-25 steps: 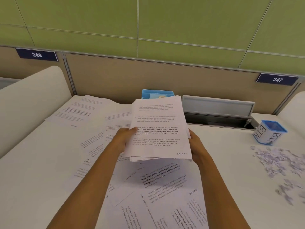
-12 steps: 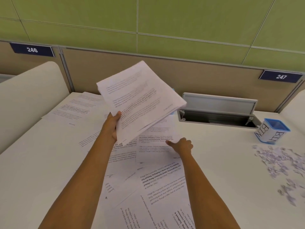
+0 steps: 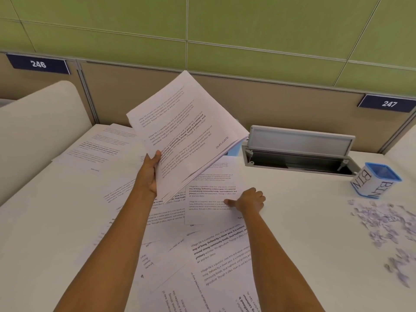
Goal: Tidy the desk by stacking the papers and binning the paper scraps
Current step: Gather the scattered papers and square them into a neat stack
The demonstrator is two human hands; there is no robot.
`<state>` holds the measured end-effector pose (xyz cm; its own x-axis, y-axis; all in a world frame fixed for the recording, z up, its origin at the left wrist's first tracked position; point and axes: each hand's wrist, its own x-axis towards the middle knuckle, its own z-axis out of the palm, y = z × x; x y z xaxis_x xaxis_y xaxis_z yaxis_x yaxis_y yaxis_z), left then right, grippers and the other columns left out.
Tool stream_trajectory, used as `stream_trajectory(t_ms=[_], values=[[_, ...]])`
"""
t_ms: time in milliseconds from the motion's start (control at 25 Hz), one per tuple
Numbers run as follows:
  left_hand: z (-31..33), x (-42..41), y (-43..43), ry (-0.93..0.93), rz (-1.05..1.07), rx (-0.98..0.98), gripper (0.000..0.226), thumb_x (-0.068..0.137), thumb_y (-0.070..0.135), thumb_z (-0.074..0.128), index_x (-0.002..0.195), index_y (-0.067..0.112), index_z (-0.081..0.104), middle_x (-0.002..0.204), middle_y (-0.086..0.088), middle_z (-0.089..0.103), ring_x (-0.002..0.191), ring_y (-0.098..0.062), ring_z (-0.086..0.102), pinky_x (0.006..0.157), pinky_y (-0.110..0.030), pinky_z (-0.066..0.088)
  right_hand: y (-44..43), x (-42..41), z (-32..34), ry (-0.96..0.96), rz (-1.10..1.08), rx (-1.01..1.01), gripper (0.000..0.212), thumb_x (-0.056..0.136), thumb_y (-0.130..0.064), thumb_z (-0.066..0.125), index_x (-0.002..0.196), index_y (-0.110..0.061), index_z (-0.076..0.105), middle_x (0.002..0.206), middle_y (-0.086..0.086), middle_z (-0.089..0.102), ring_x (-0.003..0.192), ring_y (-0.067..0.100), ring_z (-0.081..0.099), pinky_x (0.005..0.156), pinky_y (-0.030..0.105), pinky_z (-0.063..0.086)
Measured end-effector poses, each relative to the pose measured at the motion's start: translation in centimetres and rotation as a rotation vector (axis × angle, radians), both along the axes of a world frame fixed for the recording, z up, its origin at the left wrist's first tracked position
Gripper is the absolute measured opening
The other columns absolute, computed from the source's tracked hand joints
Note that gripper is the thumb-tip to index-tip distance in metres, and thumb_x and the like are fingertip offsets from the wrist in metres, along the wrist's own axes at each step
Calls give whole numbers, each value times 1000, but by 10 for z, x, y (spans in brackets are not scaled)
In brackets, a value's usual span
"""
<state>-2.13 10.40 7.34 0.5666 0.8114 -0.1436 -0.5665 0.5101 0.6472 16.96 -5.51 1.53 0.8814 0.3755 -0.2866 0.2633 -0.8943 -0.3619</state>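
Note:
My left hand point(image 3: 149, 174) grips a stack of printed papers point(image 3: 186, 131) by its lower left edge and holds it tilted above the desk. My right hand point(image 3: 248, 200) pinches the right edge of a single printed sheet point(image 3: 209, 194) lying on the desk, thumb on top. Several more loose printed sheets point(image 3: 213, 255) lie overlapping across the middle and left of the desk. A scatter of small paper scraps point(image 3: 387, 230) lies at the right. A small white cup with a blue rim, lettered BIN point(image 3: 374, 181), stands behind the scraps.
An open grey cable hatch point(image 3: 299, 152) sits in the white desk point(image 3: 304, 221) at the back right. A blue tray point(image 3: 233, 150) peeks out behind the held stack. A beige partition with number plates 246 and 247 closes the back. A white curved divider point(image 3: 33, 131) stands at left.
My right hand let go of the stack and dropped to a sheet on the desk. My left hand swung the stack up and to the left, tilting it.

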Motion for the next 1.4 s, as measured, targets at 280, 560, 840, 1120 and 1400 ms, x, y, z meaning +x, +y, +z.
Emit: stream_trajectory(t_ms=[280, 560, 840, 1120, 1400], values=[[2, 0, 1, 4, -7, 2, 36, 97, 15, 46, 133, 17, 50, 101, 0, 71, 85, -14, 70, 64, -32, 59, -3, 18, 3, 110, -48, 57, 88, 70, -41, 78, 134, -6, 29, 135, 15, 42, 127, 30, 41, 106, 39, 35], [6, -4, -2, 25, 29, -22, 34, 96, 15, 49, 129, 21, 48, 94, 1, 73, 75, -10, 71, 59, -29, 58, -10, 17, 13, 209, -68, 265, 40, 83, -18, 69, 118, -7, 55, 119, 11, 61, 104, 30, 62, 85, 35, 50], [-11, -28, -3, 108, 104, 28, 24, 98, 14, 43, 112, 27, 57, 97, 2, 70, 86, -17, 67, 60, -35, 59, -68, 37, 127, -268, -81, 563, 36, 88, -16, 60, 124, -17, 61, 118, 16, 63, 108, 34, 59, 89, 36, 45], [-30, -30, -31, 272, 41, 87, 34, 99, 13, 40, 132, 20, 46, 110, -2, 62, 98, -22, 60, 58, -31, 59, -84, 19, 197, -53, 117, 1026, 30, 85, -9, 65, 115, -5, 61, 105, 12, 66, 75, 18, 60, 61, 21, 49], [-15, -19, -64, 364, -45, 133, 31, 98, 12, 44, 127, 21, 47, 94, 4, 62, 76, -13, 65, 49, -19, 54, -47, -22, 121, -33, 132, 678, 41, 87, -27, 64, 126, -16, 53, 125, 3, 57, 107, 21, 59, 88, 29, 49]])
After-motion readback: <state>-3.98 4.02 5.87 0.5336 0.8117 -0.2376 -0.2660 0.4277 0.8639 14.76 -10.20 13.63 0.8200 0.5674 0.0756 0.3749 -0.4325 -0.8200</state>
